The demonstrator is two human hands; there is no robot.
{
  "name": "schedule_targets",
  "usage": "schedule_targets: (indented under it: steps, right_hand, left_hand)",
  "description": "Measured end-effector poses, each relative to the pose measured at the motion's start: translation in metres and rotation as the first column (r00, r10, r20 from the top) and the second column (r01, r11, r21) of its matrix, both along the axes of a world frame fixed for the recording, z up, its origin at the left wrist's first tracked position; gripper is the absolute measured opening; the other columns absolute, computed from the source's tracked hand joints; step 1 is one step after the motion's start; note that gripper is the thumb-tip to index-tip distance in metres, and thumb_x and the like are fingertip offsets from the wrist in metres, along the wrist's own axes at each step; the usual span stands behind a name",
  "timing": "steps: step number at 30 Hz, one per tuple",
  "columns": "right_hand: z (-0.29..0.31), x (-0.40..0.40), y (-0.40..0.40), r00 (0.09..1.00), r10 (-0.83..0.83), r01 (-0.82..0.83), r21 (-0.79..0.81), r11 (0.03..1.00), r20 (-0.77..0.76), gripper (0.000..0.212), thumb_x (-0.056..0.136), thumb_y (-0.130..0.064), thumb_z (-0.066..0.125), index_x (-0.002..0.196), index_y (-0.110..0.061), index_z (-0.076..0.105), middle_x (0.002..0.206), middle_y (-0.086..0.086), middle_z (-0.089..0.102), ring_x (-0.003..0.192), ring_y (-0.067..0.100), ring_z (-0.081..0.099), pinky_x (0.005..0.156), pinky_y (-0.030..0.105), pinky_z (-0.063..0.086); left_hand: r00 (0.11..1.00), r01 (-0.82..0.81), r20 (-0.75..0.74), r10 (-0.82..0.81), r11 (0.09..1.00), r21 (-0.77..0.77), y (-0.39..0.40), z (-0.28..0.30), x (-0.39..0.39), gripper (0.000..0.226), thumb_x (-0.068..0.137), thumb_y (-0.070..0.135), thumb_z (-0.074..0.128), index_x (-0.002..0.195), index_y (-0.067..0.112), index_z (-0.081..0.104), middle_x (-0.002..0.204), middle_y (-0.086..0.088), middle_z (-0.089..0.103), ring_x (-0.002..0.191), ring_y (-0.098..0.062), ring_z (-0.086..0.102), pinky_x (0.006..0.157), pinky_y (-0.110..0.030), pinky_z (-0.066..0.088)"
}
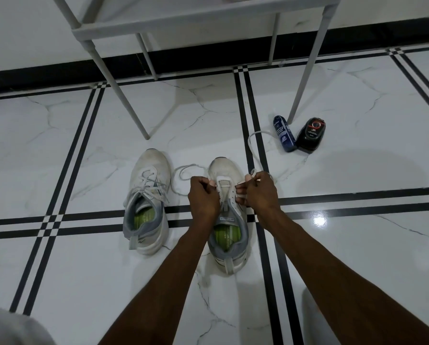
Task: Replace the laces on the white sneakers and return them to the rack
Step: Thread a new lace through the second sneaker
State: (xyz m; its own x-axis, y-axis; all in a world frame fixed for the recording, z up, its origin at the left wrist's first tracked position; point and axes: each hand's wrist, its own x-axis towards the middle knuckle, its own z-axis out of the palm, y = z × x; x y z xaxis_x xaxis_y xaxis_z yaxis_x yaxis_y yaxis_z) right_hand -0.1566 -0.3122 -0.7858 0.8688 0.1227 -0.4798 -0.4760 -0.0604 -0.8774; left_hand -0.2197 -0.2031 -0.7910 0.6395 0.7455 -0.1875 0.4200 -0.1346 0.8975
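Note:
Two white sneakers stand side by side on the tiled floor, toes pointing away from me. The left sneaker [147,195] is fully laced. The right sneaker [227,220] has a white lace [252,148] through its lowest eyelets only. My left hand [203,195] pinches the lace's left end beside the tongue; that end loops loosely on the floor between the shoes. My right hand [258,192] grips the right end, which trails off toward the bottles. The fingertips of both hands hide the upper eyelets.
A white metal rack [183,28] stands just beyond the shoes, its legs [126,95] on the floor. By its right leg lie a blue bottle [284,134] and a black shoe-polish bottle [310,134]. A grey cloth-covered knee [11,327] shows at the bottom left.

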Motion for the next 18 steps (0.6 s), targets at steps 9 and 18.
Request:
schedule_targets:
  steps: [9,18]
  right_hand:
    - [0.0027,0.0000,-0.0003,1.000,0.013,-0.013,-0.009,1.000,-0.017,0.021,0.102,-0.022,0.053,0.083,-0.015,0.047,0.085,0.015,0.067,0.068,0.019,0.065,0.062,0.038,0.061]
    - [0.0045,-0.0023,-0.0002,1.000,-0.015,0.015,-0.004,1.000,-0.010,0.019,0.101,-0.021,0.054,0.086,-0.012,0.049,0.087,0.019,0.069,0.067,0.019,0.065,0.058,0.034,0.060]
  left_hand:
    - [1.000,0.002,-0.030,-0.001,1.000,0.017,0.0025,-0.0009,-0.0008,0.007,0.102,0.016,0.054,0.102,0.010,0.051,0.086,0.001,0.057,0.071,-0.006,0.051,0.056,-0.008,0.037]
    - [0.999,-0.002,-0.054,0.002,1.000,0.012,0.0009,0.0010,-0.0010,0.006,0.103,0.017,0.052,0.101,0.012,0.050,0.087,0.000,0.056,0.071,-0.009,0.050,0.055,-0.010,0.035]
